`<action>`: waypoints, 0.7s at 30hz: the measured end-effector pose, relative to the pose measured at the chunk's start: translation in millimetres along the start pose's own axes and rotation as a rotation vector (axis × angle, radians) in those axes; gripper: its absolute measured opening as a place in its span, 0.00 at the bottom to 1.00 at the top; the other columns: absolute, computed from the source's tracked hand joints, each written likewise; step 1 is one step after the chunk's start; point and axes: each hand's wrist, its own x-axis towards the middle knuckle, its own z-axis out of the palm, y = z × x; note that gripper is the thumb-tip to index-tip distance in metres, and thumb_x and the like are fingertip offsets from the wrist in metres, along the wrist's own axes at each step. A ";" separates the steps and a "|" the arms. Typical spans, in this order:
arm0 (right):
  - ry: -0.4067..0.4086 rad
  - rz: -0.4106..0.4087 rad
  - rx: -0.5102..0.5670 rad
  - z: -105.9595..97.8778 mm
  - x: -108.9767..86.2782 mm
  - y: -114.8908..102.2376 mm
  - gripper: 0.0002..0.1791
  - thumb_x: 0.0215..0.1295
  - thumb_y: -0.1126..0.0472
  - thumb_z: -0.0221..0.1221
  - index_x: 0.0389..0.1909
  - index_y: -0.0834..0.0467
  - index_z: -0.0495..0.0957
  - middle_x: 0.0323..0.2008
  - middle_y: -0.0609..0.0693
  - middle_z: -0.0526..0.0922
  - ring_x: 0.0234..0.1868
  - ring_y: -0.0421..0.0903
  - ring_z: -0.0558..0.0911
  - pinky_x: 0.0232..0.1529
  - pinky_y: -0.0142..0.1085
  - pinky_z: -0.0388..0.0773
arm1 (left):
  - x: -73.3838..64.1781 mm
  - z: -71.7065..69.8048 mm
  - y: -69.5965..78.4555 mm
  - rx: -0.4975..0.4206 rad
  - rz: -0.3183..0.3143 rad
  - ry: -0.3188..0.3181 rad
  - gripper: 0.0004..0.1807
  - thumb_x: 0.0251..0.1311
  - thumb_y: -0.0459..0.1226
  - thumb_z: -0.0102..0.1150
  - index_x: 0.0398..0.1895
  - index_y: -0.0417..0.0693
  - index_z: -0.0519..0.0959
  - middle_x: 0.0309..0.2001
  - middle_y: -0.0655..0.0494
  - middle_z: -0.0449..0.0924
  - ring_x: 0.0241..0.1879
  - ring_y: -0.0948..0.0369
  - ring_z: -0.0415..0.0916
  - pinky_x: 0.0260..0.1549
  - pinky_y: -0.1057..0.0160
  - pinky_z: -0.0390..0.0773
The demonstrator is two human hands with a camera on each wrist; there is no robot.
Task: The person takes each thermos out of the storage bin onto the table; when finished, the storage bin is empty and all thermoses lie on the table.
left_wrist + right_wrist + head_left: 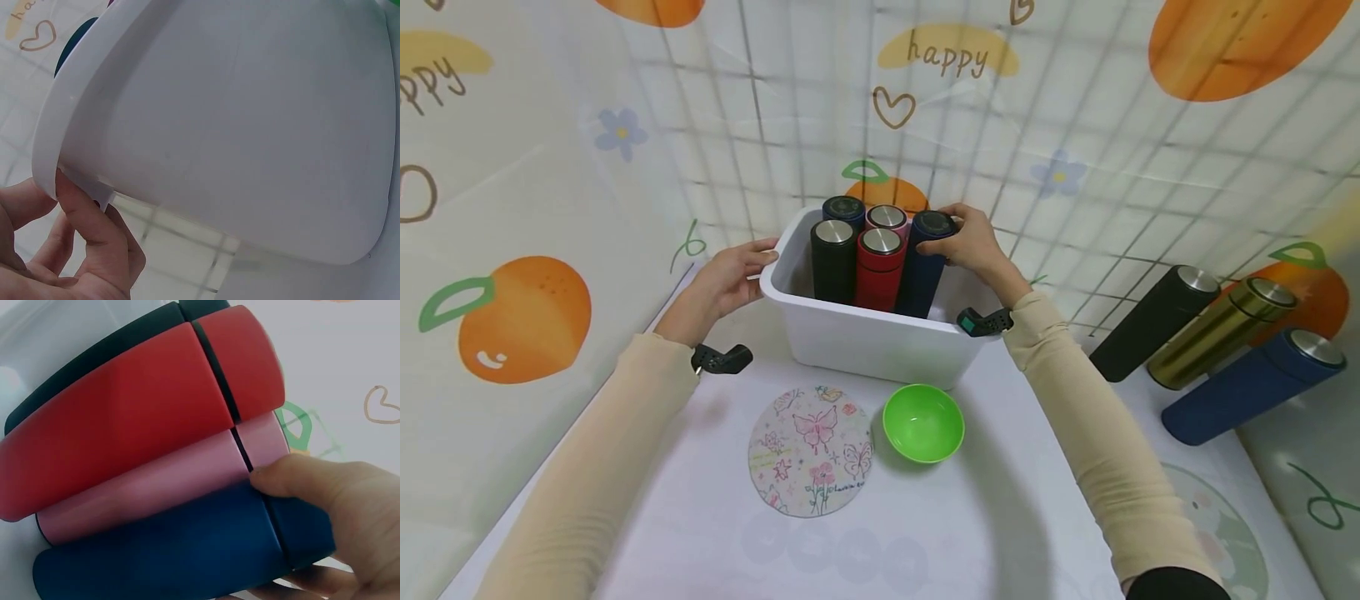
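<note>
A white plastic bin (880,337) stands on the table with several thermos bottles upright inside. My left hand (730,279) pinches the bin's left rim (47,150) between thumb and fingers. In the bin, my right hand (966,242) grips a dark blue thermos (922,271) near its lid, thumb on the near side and fingers behind. Beside it are a red thermos (880,271), a pink thermos (144,484) mostly hidden behind the red one in the head view, a black thermos (833,262) and another dark blue thermos (843,208) at the back left.
A green bowl (922,423) and a round butterfly-print mat (811,452) lie before the bin. On the right stand a black thermos (1153,325), a gold thermos (1221,333) and a blue thermos (1251,387). Behind the bin rises a wire grid under a printed cloth (820,108).
</note>
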 end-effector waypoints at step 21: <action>0.025 0.043 0.023 -1.6 -1.4 4.9 0.35 0.54 0.58 0.75 0.62 0.57 0.73 0.48 0.58 0.78 0.41 0.53 0.80 0.44 0.52 0.83 | -3.0 -0.6 1.2 -0.014 -0.009 -0.027 0.31 0.74 0.31 0.51 0.78 0.46 0.57 0.59 0.49 0.66 0.43 0.60 0.80 0.36 0.66 0.81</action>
